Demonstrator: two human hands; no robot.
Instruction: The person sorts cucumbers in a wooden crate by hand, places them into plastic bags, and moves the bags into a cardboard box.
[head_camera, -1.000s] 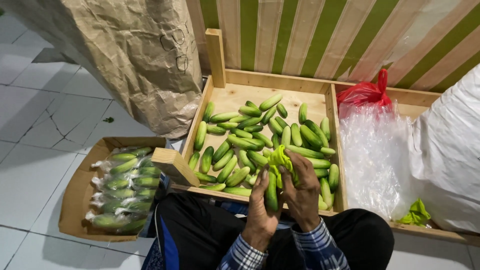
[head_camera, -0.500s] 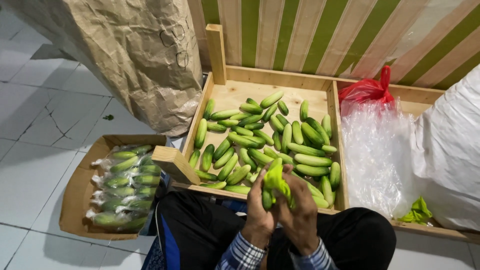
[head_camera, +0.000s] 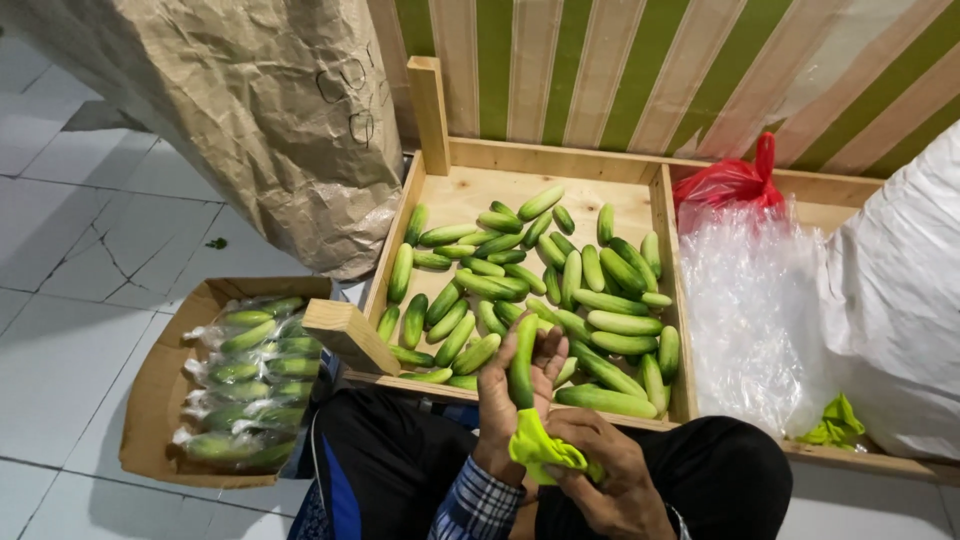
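Crate's (head_camera: 437, 186) far floor bare; cucumbers (head_camera: 560, 290) seemingly crowd the near half.

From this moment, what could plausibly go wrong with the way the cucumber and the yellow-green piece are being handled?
The left hand holds one cucumber upright over the crate edge; a loose grip might let it drop onto the lap or floor. The right hand bunches a yellow-green band at the cucumber's lower end; it may slip off. The packed bags sit in a sagging cardboard box.

A blue-and-white plaid sleeve cuff (head_camera: 478, 503) covers the left wrist; black trousers (head_camera: 400, 460) with a blue side stripe clothe both legs.
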